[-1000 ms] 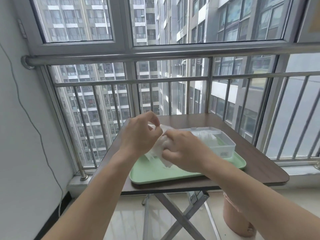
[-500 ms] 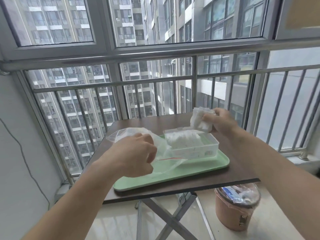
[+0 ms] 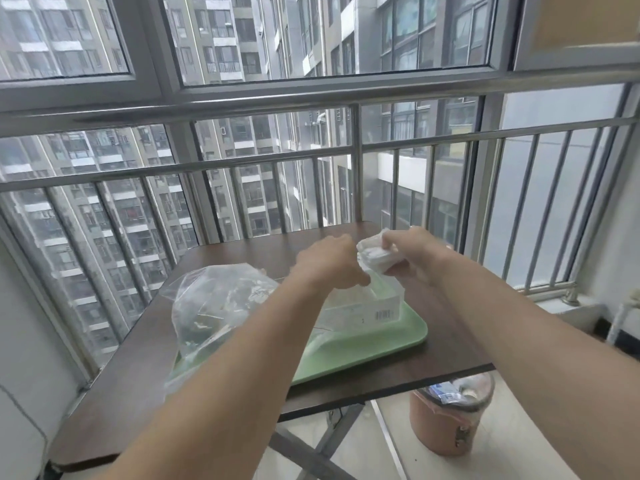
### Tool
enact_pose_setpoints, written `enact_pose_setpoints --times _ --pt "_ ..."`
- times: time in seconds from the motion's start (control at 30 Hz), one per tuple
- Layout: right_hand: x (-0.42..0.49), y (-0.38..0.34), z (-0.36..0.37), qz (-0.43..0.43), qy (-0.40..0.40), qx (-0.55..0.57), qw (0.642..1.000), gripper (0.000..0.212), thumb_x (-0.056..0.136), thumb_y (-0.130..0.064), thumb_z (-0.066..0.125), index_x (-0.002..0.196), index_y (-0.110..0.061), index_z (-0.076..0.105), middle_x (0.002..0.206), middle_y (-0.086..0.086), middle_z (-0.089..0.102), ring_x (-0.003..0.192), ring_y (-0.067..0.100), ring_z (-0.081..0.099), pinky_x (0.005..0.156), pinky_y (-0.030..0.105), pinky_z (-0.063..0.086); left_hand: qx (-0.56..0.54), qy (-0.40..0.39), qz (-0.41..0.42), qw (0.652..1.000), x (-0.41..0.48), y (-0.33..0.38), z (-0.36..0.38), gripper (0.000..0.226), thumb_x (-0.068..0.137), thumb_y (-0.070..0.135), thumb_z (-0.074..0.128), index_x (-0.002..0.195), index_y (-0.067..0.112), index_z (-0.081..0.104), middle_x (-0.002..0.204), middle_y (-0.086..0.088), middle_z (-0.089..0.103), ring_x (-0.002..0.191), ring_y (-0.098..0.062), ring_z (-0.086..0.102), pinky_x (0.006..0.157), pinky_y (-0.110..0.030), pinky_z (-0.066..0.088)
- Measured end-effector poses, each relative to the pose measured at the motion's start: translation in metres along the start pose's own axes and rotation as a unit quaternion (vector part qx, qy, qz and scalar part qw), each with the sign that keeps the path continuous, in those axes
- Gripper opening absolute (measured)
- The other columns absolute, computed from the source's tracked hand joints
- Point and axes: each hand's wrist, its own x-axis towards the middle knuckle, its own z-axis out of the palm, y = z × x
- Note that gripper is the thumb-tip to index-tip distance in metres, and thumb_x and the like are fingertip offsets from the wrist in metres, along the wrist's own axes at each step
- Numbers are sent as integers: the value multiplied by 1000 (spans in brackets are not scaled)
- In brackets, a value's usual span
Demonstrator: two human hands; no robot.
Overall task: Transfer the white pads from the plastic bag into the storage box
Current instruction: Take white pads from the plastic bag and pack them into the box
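The right hand point(image 3: 412, 254) pinches a stack of white pads point(image 3: 375, 255) between thumb and fingers, holding it above the far end of the clear storage box point(image 3: 367, 304). The left hand point(image 3: 329, 263) reaches in just beside the stack, fingers curled toward the pads' near edge; whether it touches them cannot be told. The box sits on the right part of a green tray point(image 3: 374, 344), its barcode label facing the person. The plastic bag point(image 3: 221, 303) lies slack and puffed on the tray's left end, its left side spilling past the tray rim onto the brown worktop point(image 3: 138, 386). The tray's right rim stands near the worktop's right edge, with bare worktop to the left and behind. A railing point(image 3: 356, 168) runs close along the far edge. A pink bin point(image 3: 450, 417) stands on the floor below the near right corner.
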Motion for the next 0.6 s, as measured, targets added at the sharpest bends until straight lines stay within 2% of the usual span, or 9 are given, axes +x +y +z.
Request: enact_pose_setpoints --times 0.07,0.17,0.23,0.3,0.4,0.47,0.53,0.6 --pt "3 2 0 5 -1 0 1000 17 84 -4 58 100 0 52 96 21 62 86 33 68 73 46 61 -3 -39 -14 999 18 5 12 64 69 59 76 117 23 53 106 0 63 96 -24 61 88 -42 53" --pt "5 6 4 3 11 -36 999 28 81 -7 61 108 2 60 101 21 67 81 32 72 60 41 62 8 -75 -26 997 31 7 27 66 68 68 70 115 26 54 99 3 63 94 -22 61 93 -44 50" --pt "6 8 6 -23 30 -80 996 23 81 -9 62 103 -1 63 97 18 69 77 29 73 54 37 61 -13 -78 -31 996 36 7 35 57 71 67 68 110 27 59 92 5 64 88 -19 64 86 -39 53" --pt "6 10 6 -57 39 -119 991 17 81 -10 65 97 -5 62 94 13 68 74 25 73 55 38 62 -10 -63 -33 997 37 5 39 48 75 58 72 109 25 61 88 4 65 82 -18 65 74 -33 54" --pt "4 13 7 -98 47 -162 981 24 78 -10 69 99 -9 58 91 4 60 70 21 71 52 34 61 6 -40 -36 999 34 0 38 40 78 42 74 112 25 62 90 3 67 83 -20 66 63 -29 48" --pt "4 16 7 -123 54 -192 972 25 75 -9 72 96 -10 59 89 1 58 68 19 69 50 32 60 7 -40 -36 999 33 -4 36 37 78 40 73 112 27 63 94 2 69 86 -21 66 56 -27 42" --pt "3 17 9 -155 56 -245 955 25 73 -11 72 94 -11 60 86 1 59 67 18 68 52 33 61 10 -45 -35 998 32 -7 34 37 78 40 73 112 27 64 97 2 69 89 -22 66 53 -27 38" --pt "3 18 13 -187 55 -330 924 26 72 -17 72 94 -13 59 88 2 60 75 20 66 62 35 59 10 -51 -40 998 30 -7 33 39 77 40 73 113 28 64 97 2 68 89 -22 65 52 -26 38"
